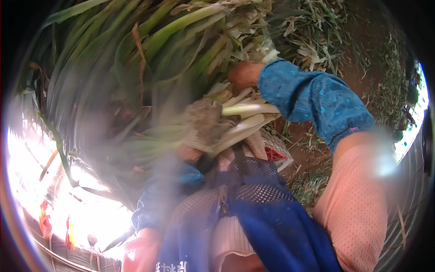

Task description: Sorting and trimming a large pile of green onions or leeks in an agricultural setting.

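Note:
My left hand (201,124), in a dirty grey knit glove, is wrapped round a bunch of large green onions (249,109). Their white stalks and root ends point right, and the green leaves trail off to the left. Further up, my right hand (244,75) reaches into the edge of a big heap of green onions (181,27). Only the back of that hand and the wrist show; its fingers are hidden among stalks and leaves. A pale stalk end (270,56) sticks out just above the wrist.
Stripped leaves and peelings (312,31) lie thick on the brown soil (362,86) at the upper right. Beside my lap is a white packet with red (276,154). Bright light washes out the lower left, and haze blurs the left half.

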A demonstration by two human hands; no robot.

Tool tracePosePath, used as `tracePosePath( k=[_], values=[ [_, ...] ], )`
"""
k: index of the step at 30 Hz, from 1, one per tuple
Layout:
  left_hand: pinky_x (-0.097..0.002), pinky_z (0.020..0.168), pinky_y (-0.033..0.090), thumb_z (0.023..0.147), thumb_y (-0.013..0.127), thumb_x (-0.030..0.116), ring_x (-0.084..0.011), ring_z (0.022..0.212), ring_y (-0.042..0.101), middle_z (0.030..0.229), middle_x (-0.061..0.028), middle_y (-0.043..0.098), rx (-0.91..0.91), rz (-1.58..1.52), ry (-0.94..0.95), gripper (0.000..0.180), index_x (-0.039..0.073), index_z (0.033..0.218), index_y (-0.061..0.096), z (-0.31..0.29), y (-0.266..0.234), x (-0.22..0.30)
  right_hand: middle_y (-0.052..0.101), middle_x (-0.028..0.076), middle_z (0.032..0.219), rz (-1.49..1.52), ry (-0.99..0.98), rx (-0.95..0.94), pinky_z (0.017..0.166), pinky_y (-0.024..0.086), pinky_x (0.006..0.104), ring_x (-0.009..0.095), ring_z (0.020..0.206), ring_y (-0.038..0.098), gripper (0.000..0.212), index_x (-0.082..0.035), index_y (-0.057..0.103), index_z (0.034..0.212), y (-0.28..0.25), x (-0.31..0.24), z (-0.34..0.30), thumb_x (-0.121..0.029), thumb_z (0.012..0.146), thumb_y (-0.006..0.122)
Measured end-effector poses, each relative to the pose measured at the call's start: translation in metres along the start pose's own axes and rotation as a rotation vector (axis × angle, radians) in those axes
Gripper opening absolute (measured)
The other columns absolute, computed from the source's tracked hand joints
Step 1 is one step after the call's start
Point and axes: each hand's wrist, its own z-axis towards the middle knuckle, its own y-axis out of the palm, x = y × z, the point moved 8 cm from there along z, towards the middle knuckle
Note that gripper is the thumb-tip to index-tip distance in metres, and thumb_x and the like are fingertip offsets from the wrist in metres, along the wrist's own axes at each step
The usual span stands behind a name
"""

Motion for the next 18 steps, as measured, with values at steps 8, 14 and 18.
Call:
tracePosePath(
  k=[8, 14, 18],
  values=[
    [-0.0407, 0.072, 0.04, 0.071, 0.059, 0.049, -0.0277, 0.081, 0.052, 0.086, -0.0124, 0.054, -0.01, 0.032, -0.017, 0.048, 0.006, 0.092, 0.056, -0.004, -0.009, -0.001, 0.059, 0.015, 0.079, -0.197, -0.216, 0.424, 0.067, 0.046, 0.0395, 0.033, 0.078, 0.058, 0.018, -0.004, 0.061, 0.079, -0.003, -0.001, -0.009, -0.021, 0.074, 0.057],
    [-0.0405, 0.071, 0.04, 0.069, 0.062, 0.047, -0.0273, 0.081, 0.052, 0.082, -0.0109, 0.053, -0.051, -0.01, -0.033, 0.045, 0.007, 0.089, 0.057, -0.004, -0.009, -0.001, 0.061, 0.011, 0.08, -0.382, -0.073, 0.463, 0.065, 0.048, 0.0373, 0.028, 0.078, 0.061, 0.013, -0.007, 0.059, 0.086, -0.041, 0.007, -0.028, -0.016, 0.079, 0.053],
    [-0.0403, 0.072, 0.04, 0.066, 0.065, 0.044, -0.0276, 0.079, 0.052, 0.083, -0.0101, 0.054, 0.027, -0.022, -0.02, 0.041, 0.007, 0.083, 0.058, -0.009, -0.017, -0.001, 0.06, 0.013, 0.083, -0.274, -0.111, 0.524, 0.065, 0.048, 0.0371, 0.028, 0.081, 0.06, 0.015, -0.007, 0.058, 0.091, -0.062, -0.002, -0.071, -0.016, 0.081, 0.052]
  ],
)
